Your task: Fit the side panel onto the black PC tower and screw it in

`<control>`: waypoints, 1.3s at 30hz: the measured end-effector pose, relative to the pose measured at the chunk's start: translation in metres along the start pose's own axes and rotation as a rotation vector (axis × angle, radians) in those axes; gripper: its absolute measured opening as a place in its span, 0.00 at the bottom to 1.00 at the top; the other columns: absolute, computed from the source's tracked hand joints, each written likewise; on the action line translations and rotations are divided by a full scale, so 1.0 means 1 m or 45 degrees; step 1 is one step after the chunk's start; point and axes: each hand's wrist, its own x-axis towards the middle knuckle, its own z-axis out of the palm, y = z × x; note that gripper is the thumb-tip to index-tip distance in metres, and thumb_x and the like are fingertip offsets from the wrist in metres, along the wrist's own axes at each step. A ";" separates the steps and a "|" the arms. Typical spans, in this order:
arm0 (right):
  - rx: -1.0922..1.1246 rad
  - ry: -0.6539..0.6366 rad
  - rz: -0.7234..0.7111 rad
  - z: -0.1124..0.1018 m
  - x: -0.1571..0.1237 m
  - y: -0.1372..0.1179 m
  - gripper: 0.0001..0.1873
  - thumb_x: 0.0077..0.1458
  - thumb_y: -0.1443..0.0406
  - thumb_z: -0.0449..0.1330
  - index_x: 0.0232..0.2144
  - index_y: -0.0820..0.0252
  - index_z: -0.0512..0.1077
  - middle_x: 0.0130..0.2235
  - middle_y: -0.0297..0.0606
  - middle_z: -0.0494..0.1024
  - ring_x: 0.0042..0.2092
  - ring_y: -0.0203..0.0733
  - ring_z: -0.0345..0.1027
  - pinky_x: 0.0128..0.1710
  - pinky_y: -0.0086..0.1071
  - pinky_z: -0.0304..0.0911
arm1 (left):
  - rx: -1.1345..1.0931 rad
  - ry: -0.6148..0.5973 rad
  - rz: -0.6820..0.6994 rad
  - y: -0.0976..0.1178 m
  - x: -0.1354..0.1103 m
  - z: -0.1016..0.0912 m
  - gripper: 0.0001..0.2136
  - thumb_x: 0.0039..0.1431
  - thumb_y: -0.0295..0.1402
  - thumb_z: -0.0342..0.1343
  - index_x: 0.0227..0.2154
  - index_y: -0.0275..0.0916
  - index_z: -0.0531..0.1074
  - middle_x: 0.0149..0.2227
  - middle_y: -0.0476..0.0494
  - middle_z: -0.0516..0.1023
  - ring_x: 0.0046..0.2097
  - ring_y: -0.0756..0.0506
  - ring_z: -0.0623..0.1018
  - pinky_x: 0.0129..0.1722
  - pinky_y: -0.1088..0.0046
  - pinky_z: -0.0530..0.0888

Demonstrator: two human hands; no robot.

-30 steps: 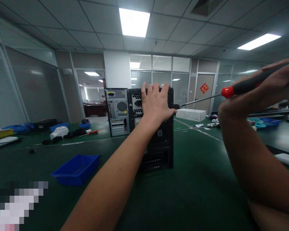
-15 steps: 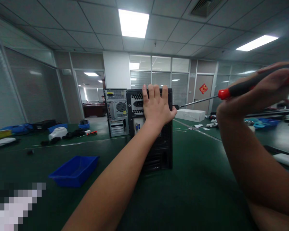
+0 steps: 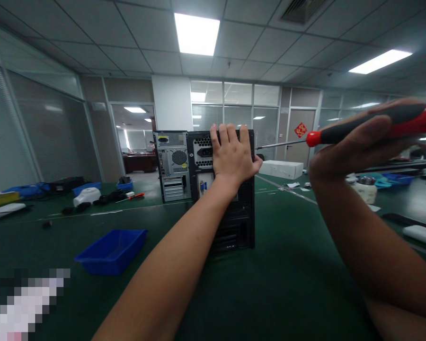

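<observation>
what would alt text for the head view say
A person's left hand presses flat on the rear of a black computer tower standing on a green table, while the right hand holds a red and black screwdriver pointed at its upper right edge. A blue bin sits left.
</observation>
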 end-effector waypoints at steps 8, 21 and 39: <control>0.177 0.027 -0.171 -0.008 -0.010 0.011 0.33 0.54 0.49 0.56 0.40 0.81 0.64 0.62 0.40 0.47 0.60 0.10 0.54 0.65 -0.01 0.56 | 0.016 0.025 0.006 0.000 0.000 0.001 0.34 0.53 0.49 0.48 0.62 0.40 0.57 0.65 0.37 0.58 0.69 0.36 0.54 0.78 0.51 0.41; 0.318 -0.273 -0.666 -0.006 -0.011 0.033 0.18 0.60 0.62 0.46 0.45 0.75 0.57 0.52 0.38 0.59 0.49 0.10 0.64 0.54 0.10 0.67 | -0.007 -0.011 -0.014 0.001 -0.001 -0.002 0.34 0.53 0.49 0.47 0.62 0.40 0.57 0.65 0.38 0.57 0.69 0.36 0.53 0.78 0.51 0.40; -0.242 -0.805 -0.600 0.006 -0.015 -0.062 0.30 0.50 0.50 0.56 0.35 0.75 0.55 0.39 0.38 0.62 0.40 0.11 0.58 0.43 0.15 0.68 | 0.013 0.041 0.023 -0.004 0.000 0.005 0.33 0.54 0.47 0.46 0.62 0.40 0.58 0.64 0.37 0.58 0.69 0.36 0.55 0.78 0.50 0.43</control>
